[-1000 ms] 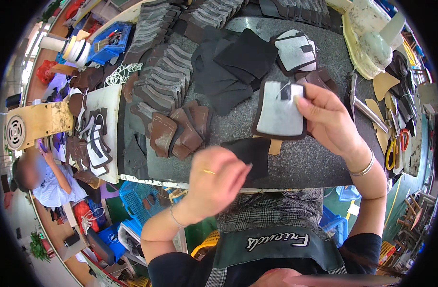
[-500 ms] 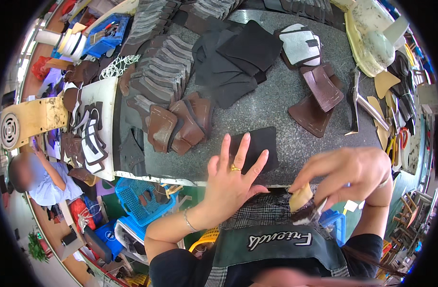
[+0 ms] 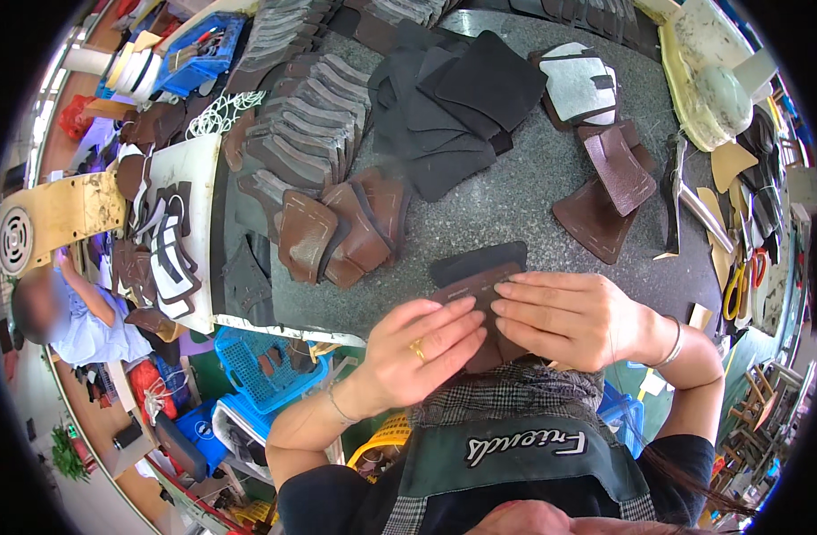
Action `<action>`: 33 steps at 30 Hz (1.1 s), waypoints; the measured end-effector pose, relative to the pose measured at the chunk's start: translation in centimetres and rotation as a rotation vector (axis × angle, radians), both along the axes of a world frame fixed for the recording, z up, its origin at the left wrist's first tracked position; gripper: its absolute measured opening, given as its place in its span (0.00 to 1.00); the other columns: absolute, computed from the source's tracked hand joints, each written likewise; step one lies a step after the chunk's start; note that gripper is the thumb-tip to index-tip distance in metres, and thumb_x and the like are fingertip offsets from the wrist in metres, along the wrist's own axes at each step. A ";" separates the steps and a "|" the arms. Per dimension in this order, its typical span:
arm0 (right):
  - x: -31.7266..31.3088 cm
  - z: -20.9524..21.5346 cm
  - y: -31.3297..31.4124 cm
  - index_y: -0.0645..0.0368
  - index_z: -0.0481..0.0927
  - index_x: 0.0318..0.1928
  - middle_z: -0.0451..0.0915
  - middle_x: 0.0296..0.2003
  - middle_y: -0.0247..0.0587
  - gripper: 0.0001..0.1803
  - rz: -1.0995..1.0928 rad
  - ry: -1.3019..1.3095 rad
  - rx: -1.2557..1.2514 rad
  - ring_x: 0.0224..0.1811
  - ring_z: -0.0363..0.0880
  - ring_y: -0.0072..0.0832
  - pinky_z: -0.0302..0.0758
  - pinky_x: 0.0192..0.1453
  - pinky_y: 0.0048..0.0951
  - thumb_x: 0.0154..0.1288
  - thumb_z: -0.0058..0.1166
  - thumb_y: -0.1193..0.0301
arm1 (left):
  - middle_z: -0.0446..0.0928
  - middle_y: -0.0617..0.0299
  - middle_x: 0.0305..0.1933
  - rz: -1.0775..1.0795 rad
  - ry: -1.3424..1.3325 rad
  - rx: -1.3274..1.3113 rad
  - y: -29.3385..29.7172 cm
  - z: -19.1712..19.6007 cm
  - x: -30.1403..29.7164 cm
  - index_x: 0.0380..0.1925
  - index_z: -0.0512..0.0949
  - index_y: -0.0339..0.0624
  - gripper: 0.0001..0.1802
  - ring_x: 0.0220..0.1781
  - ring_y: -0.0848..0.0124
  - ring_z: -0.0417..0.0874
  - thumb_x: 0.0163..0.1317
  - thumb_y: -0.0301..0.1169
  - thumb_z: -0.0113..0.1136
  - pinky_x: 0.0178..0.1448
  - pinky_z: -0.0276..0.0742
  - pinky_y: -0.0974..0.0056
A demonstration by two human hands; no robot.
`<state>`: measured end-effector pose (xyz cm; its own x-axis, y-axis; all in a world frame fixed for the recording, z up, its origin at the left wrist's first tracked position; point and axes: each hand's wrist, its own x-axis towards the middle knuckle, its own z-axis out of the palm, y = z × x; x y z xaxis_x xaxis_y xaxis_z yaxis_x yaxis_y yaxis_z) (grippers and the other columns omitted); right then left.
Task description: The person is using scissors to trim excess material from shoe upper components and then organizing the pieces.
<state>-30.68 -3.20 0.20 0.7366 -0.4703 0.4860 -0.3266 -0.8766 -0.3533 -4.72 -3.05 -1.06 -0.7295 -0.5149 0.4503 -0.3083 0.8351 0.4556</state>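
At the table's near edge, both my hands are on a brown leather piece (image 3: pixel 488 353). The fingertips of my left hand (image 3: pixel 426 352) press on its left side. My right hand (image 3: pixel 573 314) grips its right side, fingers together. Just beyond it, a black flat piece (image 3: pixel 475 259) lies on the table, partly covered by the brown leather. My fingers hide much of the brown piece, and how closely its edge meets the black one is hard to tell.
Black pieces (image 3: pixel 444 111) lie overlapped mid-table. Stitched brown leather pieces (image 3: pixel 306 234) and fanned grey-brown pieces (image 3: pixel 315 116) lie left; more brown leather (image 3: pixel 595 218) lies right. Yellow-handled scissors (image 3: pixel 736 290) are far right. A blue basket (image 3: pixel 270 379) stands below left; another person (image 3: pixel 92 325) sits beyond.
My right hand no longer holds the pale yellow block and has moved left onto the brown leather. My left hand has shifted from the black piece to the brown one.
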 end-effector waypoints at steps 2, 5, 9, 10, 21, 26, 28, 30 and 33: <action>0.0 -0.8 -0.4 0.69 0.82 0.40 0.84 0.45 0.52 0.20 -0.022 0.031 -0.026 0.51 0.84 0.41 0.82 0.59 0.39 0.46 0.57 0.70 | 0.84 0.56 0.50 0.006 -0.009 0.001 -0.6 -0.6 -0.1 0.41 0.85 0.39 0.17 0.56 0.61 0.84 0.48 0.26 0.64 0.56 0.75 0.58; -0.1 -0.9 -0.8 0.69 0.82 0.40 0.84 0.45 0.52 0.20 -0.031 0.058 0.000 0.51 0.84 0.42 0.82 0.58 0.40 0.46 0.56 0.70 | 0.83 0.57 0.51 0.015 -0.017 -0.027 -1.2 -1.5 -0.1 0.42 0.84 0.38 0.17 0.57 0.61 0.83 0.49 0.27 0.62 0.59 0.78 0.58; -0.1 -1.5 -1.0 0.69 0.82 0.40 0.84 0.45 0.52 0.20 -0.038 0.074 -0.018 0.51 0.84 0.42 0.82 0.59 0.40 0.46 0.55 0.70 | 0.83 0.55 0.50 0.007 -0.001 0.005 -1.8 -1.8 -0.4 0.41 0.84 0.37 0.18 0.57 0.58 0.83 0.48 0.27 0.61 0.60 0.80 0.55; -0.1 -1.4 -1.0 0.69 0.82 0.40 0.84 0.45 0.52 0.20 -0.043 0.080 -0.018 0.51 0.84 0.42 0.82 0.59 0.40 0.45 0.55 0.70 | 0.84 0.53 0.49 0.009 0.015 0.012 -1.8 -1.9 -0.5 0.41 0.84 0.36 0.18 0.56 0.56 0.84 0.47 0.27 0.61 0.59 0.81 0.54; 0.5 -0.9 1.0 0.72 0.81 0.43 0.82 0.49 0.54 0.22 -0.159 0.235 0.083 0.56 0.82 0.42 0.78 0.63 0.40 0.47 0.55 0.70 | 0.80 0.55 0.57 -0.038 -0.192 0.209 -2.1 -1.1 0.2 0.46 0.83 0.38 0.24 0.64 0.59 0.79 0.44 0.26 0.66 0.66 0.77 0.53; 0.0 -1.2 1.9 0.70 0.81 0.46 0.82 0.50 0.54 0.18 -0.112 0.200 0.124 0.56 0.82 0.42 0.75 0.66 0.45 0.57 0.56 0.71 | 0.71 0.54 0.60 -0.089 -0.145 0.375 -0.1 -0.8 -0.5 0.55 0.77 0.43 0.38 0.65 0.53 0.72 0.41 0.41 0.80 0.71 0.65 0.41; -0.4 -1.1 2.0 0.70 0.81 0.46 0.83 0.49 0.54 0.17 -0.105 0.052 0.306 0.54 0.83 0.42 0.76 0.65 0.46 0.60 0.57 0.71 | 0.72 0.55 0.57 -0.063 -0.127 0.362 0.7 -1.6 -0.6 0.54 0.77 0.43 0.39 0.62 0.53 0.73 0.39 0.41 0.81 0.68 0.66 0.41; -1.0 -1.1 1.8 0.69 0.80 0.49 0.84 0.45 0.52 0.16 -0.064 -0.230 0.659 0.48 0.85 0.40 0.78 0.61 0.44 0.65 0.59 0.72 | 0.73 0.56 0.54 -0.039 -0.107 0.353 1.3 -1.2 -0.8 0.53 0.76 0.43 0.40 0.59 0.53 0.74 0.36 0.41 0.83 0.65 0.67 0.41; -1.6 2.1 1.1 0.70 0.79 0.52 0.84 0.44 0.51 0.19 -0.007 -0.449 1.325 0.48 0.85 0.36 0.78 0.57 0.38 0.65 0.63 0.70 | 0.81 0.59 0.41 0.241 0.341 1.013 1.3 0.7 -1.9 0.41 0.77 0.39 0.21 0.44 0.73 0.81 0.50 0.28 0.78 0.47 0.78 0.64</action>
